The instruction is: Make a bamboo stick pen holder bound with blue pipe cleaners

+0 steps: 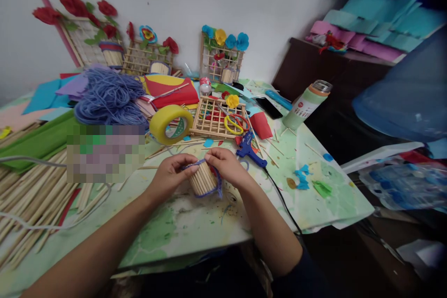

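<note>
A small basket of upright wooden sticks (203,180) is held just above the table's near side, with blue-purple yarn around its upper and lower edges. My left hand (176,171) pinches its upper left rim and the yarn there. At the top right of the rim, my right hand (223,164) is closed on the basket's yarn edge. A loose tail of yarn (220,184) hangs at the basket's right side. The blue glue gun (249,150) lies just beyond my right hand, its black cable running toward the table's front edge.
Yellow tape (171,124), a stick lattice (209,118) and yellow-handled scissors (233,125) lie behind my hands. Blue yarn (108,95) and many sticks (38,195) are at left. A bottle (305,104) and phone (268,107) stand and lie, respectively, at right.
</note>
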Motion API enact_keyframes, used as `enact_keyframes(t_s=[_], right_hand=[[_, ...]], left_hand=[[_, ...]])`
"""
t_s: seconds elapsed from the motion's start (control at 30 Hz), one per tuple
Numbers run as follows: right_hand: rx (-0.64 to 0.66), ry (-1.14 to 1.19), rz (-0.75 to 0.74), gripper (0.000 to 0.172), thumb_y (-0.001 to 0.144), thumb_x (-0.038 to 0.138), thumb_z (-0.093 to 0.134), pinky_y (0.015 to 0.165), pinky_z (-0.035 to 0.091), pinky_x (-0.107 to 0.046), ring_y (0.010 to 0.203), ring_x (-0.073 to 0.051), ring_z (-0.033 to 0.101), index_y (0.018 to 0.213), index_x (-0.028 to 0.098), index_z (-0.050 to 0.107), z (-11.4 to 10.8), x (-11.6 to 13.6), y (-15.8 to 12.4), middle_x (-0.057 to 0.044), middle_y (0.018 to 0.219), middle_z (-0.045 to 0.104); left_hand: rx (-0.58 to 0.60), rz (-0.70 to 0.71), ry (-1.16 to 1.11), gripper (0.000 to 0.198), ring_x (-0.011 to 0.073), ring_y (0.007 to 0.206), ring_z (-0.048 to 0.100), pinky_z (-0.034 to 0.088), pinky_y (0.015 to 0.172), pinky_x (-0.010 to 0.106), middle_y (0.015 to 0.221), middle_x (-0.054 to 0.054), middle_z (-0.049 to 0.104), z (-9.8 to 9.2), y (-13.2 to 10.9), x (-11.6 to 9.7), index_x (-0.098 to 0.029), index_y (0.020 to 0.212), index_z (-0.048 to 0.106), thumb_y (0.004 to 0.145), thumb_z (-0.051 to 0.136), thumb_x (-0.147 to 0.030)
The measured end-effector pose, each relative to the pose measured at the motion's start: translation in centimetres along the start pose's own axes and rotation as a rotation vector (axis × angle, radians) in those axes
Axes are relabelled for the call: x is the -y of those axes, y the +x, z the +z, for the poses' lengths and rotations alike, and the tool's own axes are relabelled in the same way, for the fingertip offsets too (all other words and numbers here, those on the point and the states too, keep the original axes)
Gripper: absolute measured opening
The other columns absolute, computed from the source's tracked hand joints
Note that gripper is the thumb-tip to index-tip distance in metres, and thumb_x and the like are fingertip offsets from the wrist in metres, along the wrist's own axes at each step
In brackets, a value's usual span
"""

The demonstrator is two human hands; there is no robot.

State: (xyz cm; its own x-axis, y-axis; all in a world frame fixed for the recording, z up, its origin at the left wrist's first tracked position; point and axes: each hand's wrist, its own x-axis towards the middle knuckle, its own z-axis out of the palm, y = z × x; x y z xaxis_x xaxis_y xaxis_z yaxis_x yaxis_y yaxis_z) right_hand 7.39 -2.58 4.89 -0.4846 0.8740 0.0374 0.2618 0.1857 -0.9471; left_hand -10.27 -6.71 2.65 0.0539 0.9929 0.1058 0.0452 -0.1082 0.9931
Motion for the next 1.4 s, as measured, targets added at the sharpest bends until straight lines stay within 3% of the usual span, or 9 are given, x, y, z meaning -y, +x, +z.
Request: enact_keyframes(t_s=[0.17, 0.4, 0.63, 0.77, 1.03, 1.23, 1.4], right_hand=[[-0.029, -0.019, 0.003, 0.023, 0.081, 0.025, 0.048, 0.059, 0.031, -0.023, 0.063, -0.011, 0.039, 0.06, 0.019, 0.042, 0.5, -0.1, 0.0, 0.004, 0.062, 0.041], [-0.067, -0.09, -0.04, 0.023, 0.084, 0.021, 0.047, 0.06, 0.031, -0.023, 0.062, -0.011, 0.041, 0.061, 0.019, 0.043, 1.2, -0.4, 0.1, 0.004, 0.06, 0.042], [-0.108, -0.236, -0.087, 0.024, 0.085, 0.016, 0.045, 0.062, 0.029, -0.024, 0.064, -0.012, 0.041, 0.061, 0.019, 0.041, 1.3, -0.5, 0.3, 0.003, 0.062, 0.044], [-0.088, -0.139, -0.068, 0.027, 0.085, 0.018, 0.045, 0.06, 0.028, -0.024, 0.061, -0.011, 0.039, 0.059, 0.019, 0.04, 1.3, -0.8, 0.3, 0.004, 0.06, 0.041], [-0.051, 0.282, 0.015, 0.026, 0.086, 0.03, 0.046, 0.056, 0.032, -0.023, 0.055, -0.009, 0.037, 0.063, 0.018, 0.044, 1.9, -1.6, 0.4, 0.005, 0.059, 0.04], [-0.061, 0.313, 0.014, 0.019, 0.079, 0.028, 0.052, 0.057, 0.032, -0.022, 0.058, -0.01, 0.039, 0.063, 0.018, 0.049, 2.1, -1.5, 0.4, 0.004, 0.06, 0.043], [-0.077, 0.297, -0.004, 0.016, 0.076, 0.027, 0.053, 0.058, 0.032, -0.023, 0.057, -0.01, 0.038, 0.063, 0.018, 0.048, 2.1, -1.0, 0.1, 0.004, 0.059, 0.041]], left_hand=[[0.008, -0.045, -0.132, 0.021, 0.0183, 0.073, 0.063, 0.049, 0.068, 0.03, 0.078, 0.004, 0.069, 0.0, 0.1, 0.6, -0.02, 0.08, 0.071, 0.069, 0.072, -0.037], [-0.063, -0.079, -0.1, 0.02, 0.0148, 0.065, 0.057, 0.045, 0.063, 0.026, 0.068, 0.002, 0.065, 0.2, 0.4, 0.6, -0.017, 0.072, 0.07, 0.068, 0.072, -0.036], [-0.061, -0.105, -0.094, 0.025, 0.0129, 0.063, 0.053, 0.042, 0.06, 0.023, 0.066, 0.001, 0.062, 0.5, 0.3, 0.5, -0.016, 0.069, 0.069, 0.066, 0.073, -0.04], [-0.058, -0.088, -0.076, 0.025, 0.0134, 0.063, 0.053, 0.043, 0.061, 0.024, 0.066, 0.001, 0.063, 0.5, 0.2, 0.5, -0.016, 0.069, 0.07, 0.066, 0.073, -0.041], [-0.102, -0.05, -0.021, 0.03, 0.0159, 0.067, 0.057, 0.046, 0.065, 0.025, 0.069, 0.003, 0.066, 0.4, 0.4, 0.1, -0.017, 0.073, 0.07, 0.067, 0.072, -0.046], [-0.101, -0.048, -0.001, 0.029, 0.0163, 0.066, 0.056, 0.045, 0.063, 0.025, 0.069, 0.003, 0.065, 0.5, 0.3, -0.1, -0.017, 0.072, 0.069, 0.066, 0.072, -0.045], [-0.063, -0.057, -0.114, 0.024, 0.0159, 0.071, 0.055, 0.043, 0.068, 0.025, 0.072, 0.002, 0.064, 0.4, 0.1, 0.6, -0.017, 0.075, 0.069, 0.071, 0.07, -0.041]])
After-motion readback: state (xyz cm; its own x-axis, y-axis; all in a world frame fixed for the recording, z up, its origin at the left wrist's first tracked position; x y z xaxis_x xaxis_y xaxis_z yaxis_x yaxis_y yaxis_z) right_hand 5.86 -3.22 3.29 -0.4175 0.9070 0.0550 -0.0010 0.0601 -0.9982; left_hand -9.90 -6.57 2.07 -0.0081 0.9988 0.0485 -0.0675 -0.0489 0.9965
